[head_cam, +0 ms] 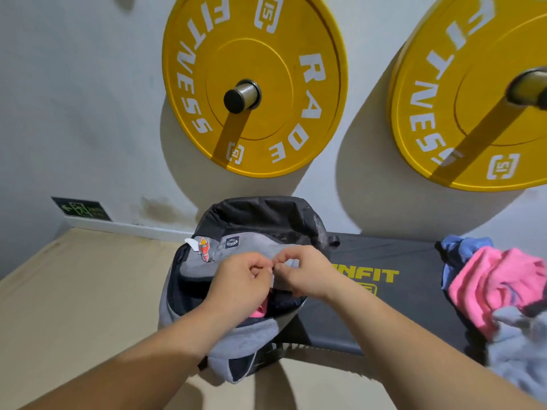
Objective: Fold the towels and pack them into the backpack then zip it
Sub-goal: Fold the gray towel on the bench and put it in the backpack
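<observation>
Over the backpack (245, 335), at one end of a black bench (399, 306), the left hand (239, 279) and right hand (305, 276) meet, fingers curled and pinching its grey flap. Inside it, a pink towel (257, 312) shows. Right of the backpack, loose towels (497, 285) lie heaped on the bench.

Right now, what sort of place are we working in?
Most likely a gym: a yellow weight plate lettered FITNESS and a second plate hang on the wall, and a black exercise pad printed INFIT lies below them.
</observation>
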Demonstrator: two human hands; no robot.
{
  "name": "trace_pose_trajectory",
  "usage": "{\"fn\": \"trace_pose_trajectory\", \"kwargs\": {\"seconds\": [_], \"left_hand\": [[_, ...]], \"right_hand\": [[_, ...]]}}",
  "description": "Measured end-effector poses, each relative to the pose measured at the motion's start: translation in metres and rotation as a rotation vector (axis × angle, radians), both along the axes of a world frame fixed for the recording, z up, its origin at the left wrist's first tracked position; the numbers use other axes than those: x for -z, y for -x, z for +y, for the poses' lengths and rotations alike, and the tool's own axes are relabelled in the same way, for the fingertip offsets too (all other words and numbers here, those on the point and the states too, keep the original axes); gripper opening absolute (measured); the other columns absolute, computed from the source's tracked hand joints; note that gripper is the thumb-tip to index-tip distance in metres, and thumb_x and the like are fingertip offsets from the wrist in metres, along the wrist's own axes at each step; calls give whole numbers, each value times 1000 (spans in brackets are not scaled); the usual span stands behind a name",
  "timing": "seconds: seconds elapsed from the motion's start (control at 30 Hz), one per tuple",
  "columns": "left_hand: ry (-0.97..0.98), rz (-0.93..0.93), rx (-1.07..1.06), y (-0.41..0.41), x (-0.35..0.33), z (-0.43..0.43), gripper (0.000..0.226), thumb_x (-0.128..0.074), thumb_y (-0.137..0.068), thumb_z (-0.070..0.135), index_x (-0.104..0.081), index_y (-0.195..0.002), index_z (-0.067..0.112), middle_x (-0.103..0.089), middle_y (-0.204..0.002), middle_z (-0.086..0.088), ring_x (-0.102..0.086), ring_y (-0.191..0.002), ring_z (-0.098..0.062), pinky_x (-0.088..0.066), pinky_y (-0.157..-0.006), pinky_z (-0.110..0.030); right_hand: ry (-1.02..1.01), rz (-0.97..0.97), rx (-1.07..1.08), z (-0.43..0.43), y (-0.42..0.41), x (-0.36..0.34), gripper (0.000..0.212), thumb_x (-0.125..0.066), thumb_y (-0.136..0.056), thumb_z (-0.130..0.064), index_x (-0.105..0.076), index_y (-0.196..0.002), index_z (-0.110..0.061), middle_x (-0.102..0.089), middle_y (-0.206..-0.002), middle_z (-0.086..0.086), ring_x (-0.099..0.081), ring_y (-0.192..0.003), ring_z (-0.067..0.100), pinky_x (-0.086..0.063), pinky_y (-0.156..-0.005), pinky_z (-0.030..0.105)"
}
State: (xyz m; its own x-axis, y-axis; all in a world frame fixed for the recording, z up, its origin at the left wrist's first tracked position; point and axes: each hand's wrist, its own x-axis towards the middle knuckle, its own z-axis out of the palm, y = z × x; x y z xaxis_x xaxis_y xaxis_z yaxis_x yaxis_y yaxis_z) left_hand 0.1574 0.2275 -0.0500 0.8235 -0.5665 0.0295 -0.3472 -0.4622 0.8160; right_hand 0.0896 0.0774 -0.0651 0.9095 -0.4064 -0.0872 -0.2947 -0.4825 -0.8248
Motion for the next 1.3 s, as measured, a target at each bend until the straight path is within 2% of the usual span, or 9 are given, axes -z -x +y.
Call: {"fn": "trace_pose_trajectory", "kwargs": {"seconds": [0.1,0.37,0.57,0.73,0.83,0.93,1.07,1.2,1.3], "left_hand": [[-1,-8,67,28,-19,-30,22,-64,-87,9,-75,-78,25,-64,-53,15,-63,-58,-7,-47,-58,-22],[-77,-23,278,110,-11,-128,21,-63,-83,7,-74,-69,18,-63,-50,11,-63,-59,-16,-50,-61,-28],[-29,45,415,174,13,-191,20,-60,-79,16,-70,-65,26,-60,-48,19,-73,-67,-20,-58,-69,-32],[-94,53,493,194,53,-197,21,-64,-84,16,-68,-69,30,-65,-55,16,-67,-60,-7,-56,-65,-27],[-130,29,526,185,57,-196,20,-65,-87,18,-69,-73,32,-68,-64,16,-59,-56,6,-44,-59,-16],[-158,-15,537,176,53,-190,13,-65,-89,19,-73,-82,26,-66,-65,17,-57,-58,11,-37,-55,-7],[-157,-48,529,164,47,-180,11,-66,-90,21,-75,-92,26,-68,-75,18,-60,-69,6,-46,-67,-14],[-70,-105,526,155,33,-169,26,-67,-92,23,-69,-118,27,-67,-99,17,-63,-83,-3,-52,-84,-24],[63,-174,476,147,13,-154,47,-67,-92,26,-56,-138,27,-56,-121,18,-60,-102,1,-55,-90,-33]], "right_hand": [[25,8,13,-15,33,-22,16,-60,-94,-24,-70,-87,-15,-59,-61,-7,-61,-52,17,-59,-63,36],[104,238,218,-91,147,-15,33,-61,-94,-29,-55,-62,-20,-60,-57,-1,-58,-50,13,-50,-61,27],[164,246,641,-158,249,8,14,-61,-92,-20,-71,-89,-11,-69,-84,8,-63,-79,23,-56,-82,40],[-5,252,1201,-195,292,46,43,-65,-85,-36,-60,-119,-11,-60,-117,13,-61,-102,33,-51,-86,36],[-193,224,1229,-200,299,65,21,-65,-86,-31,-68,-91,-12,-65,-87,8,-65,-94,33,-56,-84,41],[-208,210,1257,-204,297,70,21,-58,-96,-17,-69,-108,-3,-68,-92,15,-65,-96,37,-54,-84,38],[-77,31,1281,-201,276,42,20,-53,-95,-21,-65,-88,-7,-64,-76,9,-62,-73,28,-48,-67,31],[-148,-122,955,-182,245,-16,17,-52,-73,-5,-60,-68,9,-66,-63,23,-60,-57,29,-55,-58,40],[-156,-173,608,-148,221,-58,18,-59,-88,-4,-64,-70,-1,-69,-59,5,-64,-55,16,-52,-57,31]]}}
